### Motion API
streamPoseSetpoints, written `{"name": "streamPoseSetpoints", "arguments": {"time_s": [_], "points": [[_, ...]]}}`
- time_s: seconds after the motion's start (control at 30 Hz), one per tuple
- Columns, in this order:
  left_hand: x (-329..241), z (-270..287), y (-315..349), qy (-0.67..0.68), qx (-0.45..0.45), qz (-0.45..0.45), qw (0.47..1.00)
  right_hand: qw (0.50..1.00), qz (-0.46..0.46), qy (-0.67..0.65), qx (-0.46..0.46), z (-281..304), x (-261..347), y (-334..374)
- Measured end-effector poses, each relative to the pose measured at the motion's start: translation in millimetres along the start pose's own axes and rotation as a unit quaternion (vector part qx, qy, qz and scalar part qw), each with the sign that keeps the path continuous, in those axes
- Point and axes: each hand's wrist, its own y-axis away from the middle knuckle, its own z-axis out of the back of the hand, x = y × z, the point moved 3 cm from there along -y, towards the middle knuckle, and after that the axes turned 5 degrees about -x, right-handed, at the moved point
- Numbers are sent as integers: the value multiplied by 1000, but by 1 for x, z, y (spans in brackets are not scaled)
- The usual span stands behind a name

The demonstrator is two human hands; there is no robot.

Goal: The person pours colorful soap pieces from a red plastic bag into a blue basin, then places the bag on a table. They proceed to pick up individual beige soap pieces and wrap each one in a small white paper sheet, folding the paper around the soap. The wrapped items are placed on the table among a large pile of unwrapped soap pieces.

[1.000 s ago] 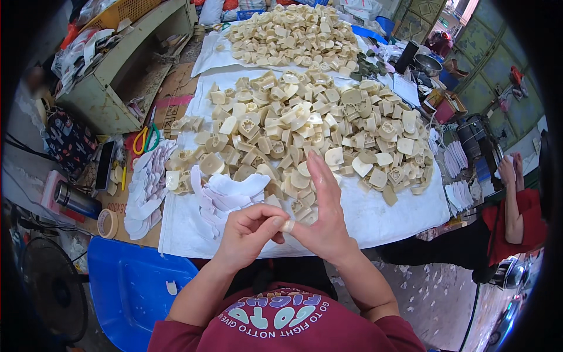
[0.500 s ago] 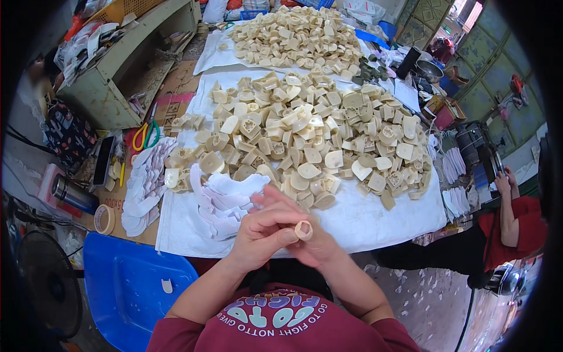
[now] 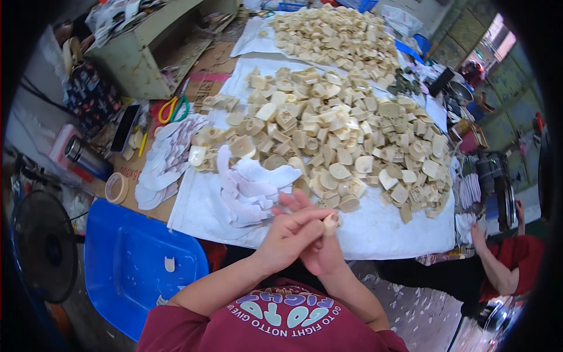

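Note:
Over the front edge of the white-covered table, my left hand (image 3: 287, 237) crosses my right hand (image 3: 321, 255). The left fingers and thumb are closed round a small cream band (image 3: 331, 224), which looks like tape wrapped on my right thumb; a little skin shows at its tip. My right hand's other fingers stretch out apart behind the left hand, holding nothing I can see. Just beyond those fingers lies a loose pile of white curved cut pieces (image 3: 249, 188). A large heap of beige moulded pieces, shaped like shoe heels (image 3: 340, 170), spreads behind.
Left of the cloth are more white cut pieces (image 3: 161, 155), a tape roll (image 3: 116, 188), scissors (image 3: 174, 110), a phone (image 3: 125, 129) and a flask (image 3: 88, 158). A blue plastic chair (image 3: 135, 234) stands lower left, near a fan (image 3: 47, 246). Another person (image 3: 504, 267) is at the right.
The view has shifted, so the table sits farther right. My hands stay together; the cream band has turned from end-on to more side-on, with the left fingers pressed closer round it.

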Motion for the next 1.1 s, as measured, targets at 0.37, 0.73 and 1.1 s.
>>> {"name": "streamPoseSetpoints", "arguments": {"time_s": [0.37, 0.73, 1.1], "points": [[-36, 136, -12, -197, -330, -137, 913, 903, 310, 291, -54, 29, 25, -6], [-22, 221, 8, -386, -415, -86, 819, 887, 281, 365, 28, 0, 37, -43], [-4, 226, 3, -336, -380, -65, 859, 763, 244, 566, 196, -37, -40, -52]]}}
